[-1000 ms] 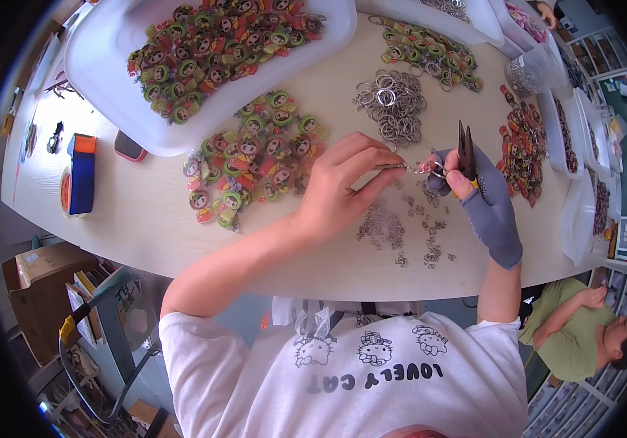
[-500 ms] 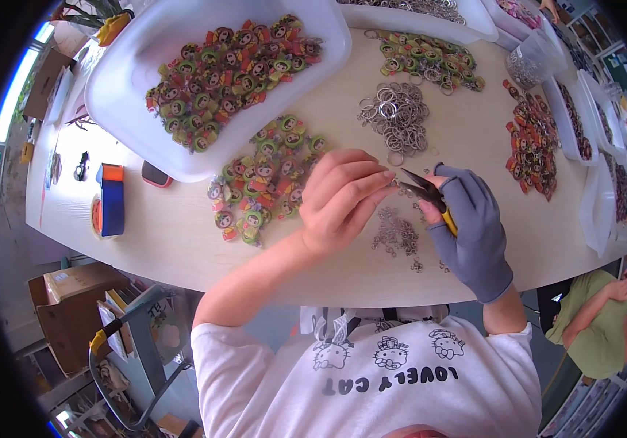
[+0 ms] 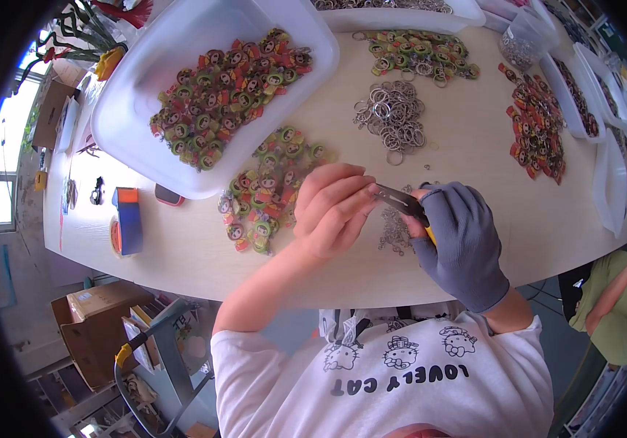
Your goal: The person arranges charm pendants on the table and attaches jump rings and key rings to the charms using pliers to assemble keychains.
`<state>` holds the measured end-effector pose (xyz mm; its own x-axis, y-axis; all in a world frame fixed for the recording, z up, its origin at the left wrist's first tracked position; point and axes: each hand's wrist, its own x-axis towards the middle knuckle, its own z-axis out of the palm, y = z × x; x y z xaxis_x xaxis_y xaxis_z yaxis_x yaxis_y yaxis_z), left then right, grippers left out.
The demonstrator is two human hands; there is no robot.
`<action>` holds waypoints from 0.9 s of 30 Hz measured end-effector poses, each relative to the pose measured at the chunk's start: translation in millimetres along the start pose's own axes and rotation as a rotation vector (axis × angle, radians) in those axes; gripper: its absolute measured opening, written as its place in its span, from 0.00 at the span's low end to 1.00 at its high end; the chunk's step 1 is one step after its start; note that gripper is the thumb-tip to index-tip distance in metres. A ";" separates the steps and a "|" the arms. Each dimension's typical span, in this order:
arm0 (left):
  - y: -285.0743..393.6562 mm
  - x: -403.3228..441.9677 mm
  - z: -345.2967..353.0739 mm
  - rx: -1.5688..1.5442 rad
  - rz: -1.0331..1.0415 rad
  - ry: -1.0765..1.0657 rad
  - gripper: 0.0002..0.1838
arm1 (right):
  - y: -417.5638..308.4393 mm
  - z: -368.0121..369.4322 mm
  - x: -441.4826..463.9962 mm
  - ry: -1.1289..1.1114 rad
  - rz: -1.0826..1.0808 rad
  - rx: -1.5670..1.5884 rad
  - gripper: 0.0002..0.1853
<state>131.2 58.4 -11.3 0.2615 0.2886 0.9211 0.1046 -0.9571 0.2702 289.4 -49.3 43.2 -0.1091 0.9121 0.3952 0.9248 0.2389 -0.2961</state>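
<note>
My right hand [image 3: 463,241], in a grey fingerless glove, is wrapped round pliers [image 3: 402,202] with a yellow handle. The jaws of the pliers point left and meet the fingertips of my left hand [image 3: 334,210]. That bare hand is closed in a pinch, and whatever is between its fingers is too small or hidden to name. Below the pliers lies a pile of small metal links [image 3: 395,232], partly covered by my right hand. Left of my left hand spreads a heap of green and red cartoon charms [image 3: 262,193]. Split key rings [image 3: 394,117] are piled beyond the pliers.
A white plastic tub [image 3: 120,139] of charms stands at the back left. Finished-looking charm piles lie at the back [image 3: 423,55] and right [image 3: 536,128], beside bins. A blue and orange tape dispenser [image 3: 129,223] sits left. A person in green [image 3: 616,310] is at the right.
The pliers' jaws have moved left and down to my left fingertips, and now look closer together. My right hand has turned slightly. The whole view has shifted a little.
</note>
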 end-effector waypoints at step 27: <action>-2.1 -4.5 2.7 -0.166 0.092 -0.030 0.07 | 7.7 -5.2 -6.2 0.020 -0.094 -0.091 0.14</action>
<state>132.5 59.2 -16.8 0.2915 0.1977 0.9359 -0.0798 -0.9700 0.2297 299.1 -54.8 43.1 -0.1903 0.8799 0.4354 0.9401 0.2912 -0.1775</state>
